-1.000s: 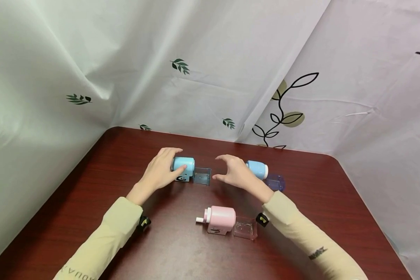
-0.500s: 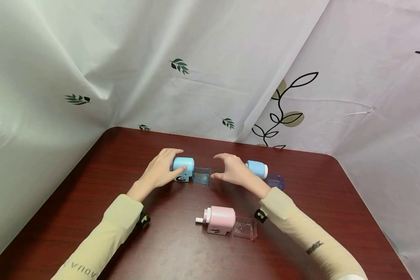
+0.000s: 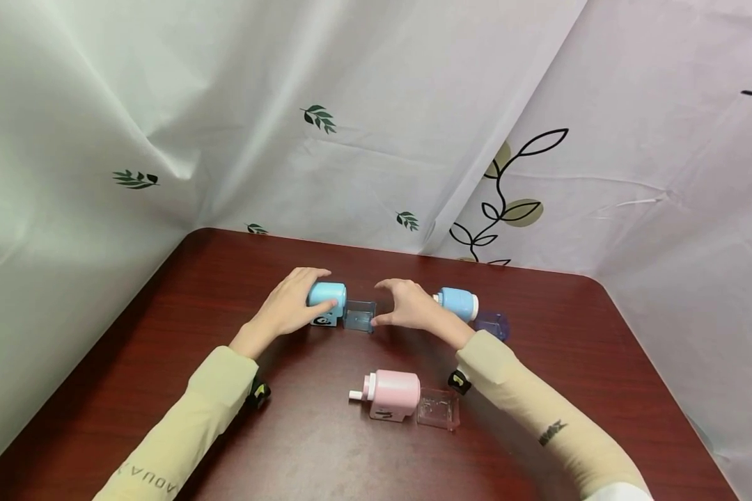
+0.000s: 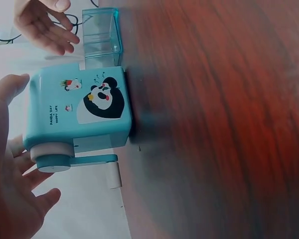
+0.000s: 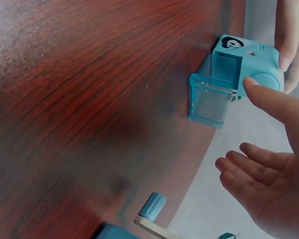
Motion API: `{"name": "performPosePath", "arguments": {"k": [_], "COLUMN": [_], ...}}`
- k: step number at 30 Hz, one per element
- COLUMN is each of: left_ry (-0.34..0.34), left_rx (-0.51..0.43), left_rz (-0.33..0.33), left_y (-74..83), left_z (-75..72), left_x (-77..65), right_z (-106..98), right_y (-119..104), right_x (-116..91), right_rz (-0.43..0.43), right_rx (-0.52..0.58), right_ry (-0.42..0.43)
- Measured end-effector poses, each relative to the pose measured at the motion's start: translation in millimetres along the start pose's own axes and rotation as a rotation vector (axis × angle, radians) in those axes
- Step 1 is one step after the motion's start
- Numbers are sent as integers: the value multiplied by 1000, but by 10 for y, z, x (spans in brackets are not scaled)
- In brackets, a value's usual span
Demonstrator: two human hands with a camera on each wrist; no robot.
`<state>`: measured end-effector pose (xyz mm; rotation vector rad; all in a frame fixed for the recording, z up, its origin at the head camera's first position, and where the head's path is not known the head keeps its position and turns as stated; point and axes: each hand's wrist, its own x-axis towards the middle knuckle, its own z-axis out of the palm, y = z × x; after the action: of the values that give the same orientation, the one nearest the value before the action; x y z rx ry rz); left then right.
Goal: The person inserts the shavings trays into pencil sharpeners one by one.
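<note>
A turquoise crank pencil sharpener [image 3: 328, 294] with a panda print [image 4: 100, 98] stands at the back of the table. Its clear blue shavings drawer [image 3: 359, 316] sticks out on the right side. My left hand [image 3: 286, 306] reaches around the sharpener's left side, thumb in front and fingers spread behind, not curled tight on it. Just right of the drawer, my right hand [image 3: 411, 305] is held with thumb and fingers apart and nothing between them; its thumb tip comes close to the drawer. The sharpener's crank [image 4: 94, 160] shows in the left wrist view.
A pink crank sharpener [image 3: 395, 394] with a clear drawer [image 3: 437, 409] stands nearer the front. Behind my right forearm is a blue sharpener [image 3: 457, 304] with a dark blue drawer [image 3: 492, 325]. A white curtain [image 3: 351, 167] hangs behind the dark red table [image 3: 301, 431].
My right hand has shifted left, closer to the turquoise sharpener's drawer, uncovering more of the blue sharpener. The left hand stays nearly in place.
</note>
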<state>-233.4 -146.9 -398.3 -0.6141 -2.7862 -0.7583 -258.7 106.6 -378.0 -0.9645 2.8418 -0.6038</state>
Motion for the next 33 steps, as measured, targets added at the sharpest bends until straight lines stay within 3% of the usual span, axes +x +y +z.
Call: {"name": "performPosePath", "arguments": {"k": [15, 33], "left_ry": [-81, -112], "left_rx": [-56, -89], "left_rz": [-33, -56], "left_y": [-7, -87], "left_z": [-17, 74], "left_x": [42, 78], "right_z": [72, 155], "right_y": [12, 25], "right_x": [72, 114], "right_rz": [7, -34], "right_rx": [-10, -24], "right_ry": [-66, -88]}}
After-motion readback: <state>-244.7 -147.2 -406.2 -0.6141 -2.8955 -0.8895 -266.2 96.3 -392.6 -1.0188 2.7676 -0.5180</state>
